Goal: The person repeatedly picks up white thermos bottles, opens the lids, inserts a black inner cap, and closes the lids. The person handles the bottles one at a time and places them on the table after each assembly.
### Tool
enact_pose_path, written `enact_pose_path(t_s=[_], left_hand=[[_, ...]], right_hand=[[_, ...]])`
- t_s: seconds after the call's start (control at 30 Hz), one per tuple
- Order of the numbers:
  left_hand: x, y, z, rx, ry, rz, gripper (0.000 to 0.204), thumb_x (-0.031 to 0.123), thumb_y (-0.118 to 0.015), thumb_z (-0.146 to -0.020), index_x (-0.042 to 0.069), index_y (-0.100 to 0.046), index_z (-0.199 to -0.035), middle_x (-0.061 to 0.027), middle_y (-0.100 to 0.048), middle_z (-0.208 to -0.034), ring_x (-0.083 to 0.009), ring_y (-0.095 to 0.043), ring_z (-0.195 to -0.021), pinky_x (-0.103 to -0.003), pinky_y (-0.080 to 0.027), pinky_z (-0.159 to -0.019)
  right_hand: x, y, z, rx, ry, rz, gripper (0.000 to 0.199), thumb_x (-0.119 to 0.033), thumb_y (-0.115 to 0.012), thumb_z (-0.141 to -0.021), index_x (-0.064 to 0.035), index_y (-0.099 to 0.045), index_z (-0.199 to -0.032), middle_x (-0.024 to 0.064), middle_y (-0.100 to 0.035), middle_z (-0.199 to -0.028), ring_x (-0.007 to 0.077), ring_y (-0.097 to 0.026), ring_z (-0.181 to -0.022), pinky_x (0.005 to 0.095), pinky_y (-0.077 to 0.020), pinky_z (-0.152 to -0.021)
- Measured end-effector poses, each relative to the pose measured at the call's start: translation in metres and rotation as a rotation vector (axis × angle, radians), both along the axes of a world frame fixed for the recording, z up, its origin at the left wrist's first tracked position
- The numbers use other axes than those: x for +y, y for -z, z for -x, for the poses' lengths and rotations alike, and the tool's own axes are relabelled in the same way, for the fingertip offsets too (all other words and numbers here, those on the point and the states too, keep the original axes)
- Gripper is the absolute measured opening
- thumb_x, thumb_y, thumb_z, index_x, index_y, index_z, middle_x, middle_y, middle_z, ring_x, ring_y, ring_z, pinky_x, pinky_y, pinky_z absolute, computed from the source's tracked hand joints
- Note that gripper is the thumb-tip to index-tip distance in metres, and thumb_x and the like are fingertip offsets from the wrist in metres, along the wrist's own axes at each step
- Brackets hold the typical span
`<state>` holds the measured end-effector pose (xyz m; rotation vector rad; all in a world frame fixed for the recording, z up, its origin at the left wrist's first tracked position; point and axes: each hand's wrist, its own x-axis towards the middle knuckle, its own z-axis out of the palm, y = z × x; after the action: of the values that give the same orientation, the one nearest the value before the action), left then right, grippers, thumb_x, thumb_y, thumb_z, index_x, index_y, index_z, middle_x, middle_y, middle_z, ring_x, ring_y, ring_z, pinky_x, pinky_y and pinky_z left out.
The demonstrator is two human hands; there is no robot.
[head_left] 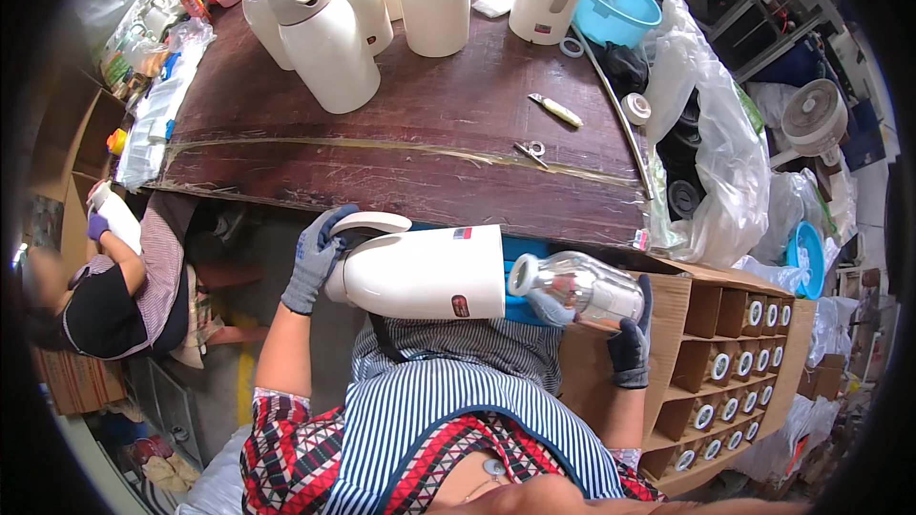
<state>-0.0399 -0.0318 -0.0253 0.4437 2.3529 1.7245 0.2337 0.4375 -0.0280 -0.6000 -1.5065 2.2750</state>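
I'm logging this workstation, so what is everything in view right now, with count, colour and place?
White jug body: one, cream-white, lying sideways above the lap, left hand on its handle end.
Glass liner: one, silvery, at the body's open end, in the right hand.
Finished jugs: at least six, cream-white, upright on the far tabletop.
Table: one, dark brown, ahead.
Scissors: one, metal, on the table.
Small knife: one, pale handle, on the table.
Basin: one, blue, far right.
Divided carton: one, brown, right, liners in cells.
Co-worker: one, seated left.
Left hand: grey glove.
Right hand: dark glove.
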Motion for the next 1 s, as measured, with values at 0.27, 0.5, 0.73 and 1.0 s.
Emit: enact_pose_path(t_s=[0.27,0.5,0.73,1.0], left_hand=[[0.022,-0.023,0.021,0.181,0.173,0.209,0.047,0.008,-0.062,-0.084,0.002,-0.066,-0.130,-0.0135,-0.070,-0.114,-0.0260,-0.069,-0.107,-0.035,-0.053,-0.094],[0.046,-0.032,0.010,0.308,0.151,0.312,0.046,0.011,-0.067,-0.081,0.007,-0.068,-0.127,-0.0146,-0.070,-0.113,-0.0342,-0.069,-0.105,-0.039,-0.055,-0.092],[0.042,-0.022,0.003,0.232,0.098,0.359,0.052,0.011,-0.071,-0.075,0.009,-0.070,-0.127,-0.0150,-0.072,-0.121,-0.0340,-0.069,-0.113,-0.040,-0.055,-0.098],[0.062,-0.009,0.008,0.228,0.141,0.397,0.039,0.022,-0.074,-0.088,0.012,-0.068,-0.125,-0.0116,-0.073,-0.115,-0.0344,-0.071,-0.104,-0.038,-0.057,-0.087]], right_hand=[[-0.032,0.011,0.045,-0.195,-0.254,-0.085,0.115,-0.033,-0.092,-0.073,-0.0026,-0.026,-0.163,0.0158,-0.040,-0.160,0.0277,-0.040,-0.147,0.0399,-0.0315,-0.122],[-0.062,-0.008,0.080,-0.260,-0.492,-0.157,0.105,-0.023,-0.087,-0.082,0.0004,-0.023,-0.163,0.0176,-0.036,-0.163,0.0250,-0.040,-0.146,0.0367,-0.0334,-0.121],[-0.039,-0.013,0.085,-0.363,-0.674,-0.492,0.101,-0.026,-0.086,-0.079,-0.0049,-0.032,-0.162,0.0173,-0.051,-0.154,0.0211,-0.057,-0.130,0.0346,-0.0539,-0.100],[-0.068,-0.008,0.107,-0.285,-0.710,-0.451,0.072,-0.026,-0.089,-0.078,-0.0011,-0.058,-0.138,0.0135,-0.061,-0.138,0.0248,-0.060,-0.126,0.0402,-0.0497,-0.106]])
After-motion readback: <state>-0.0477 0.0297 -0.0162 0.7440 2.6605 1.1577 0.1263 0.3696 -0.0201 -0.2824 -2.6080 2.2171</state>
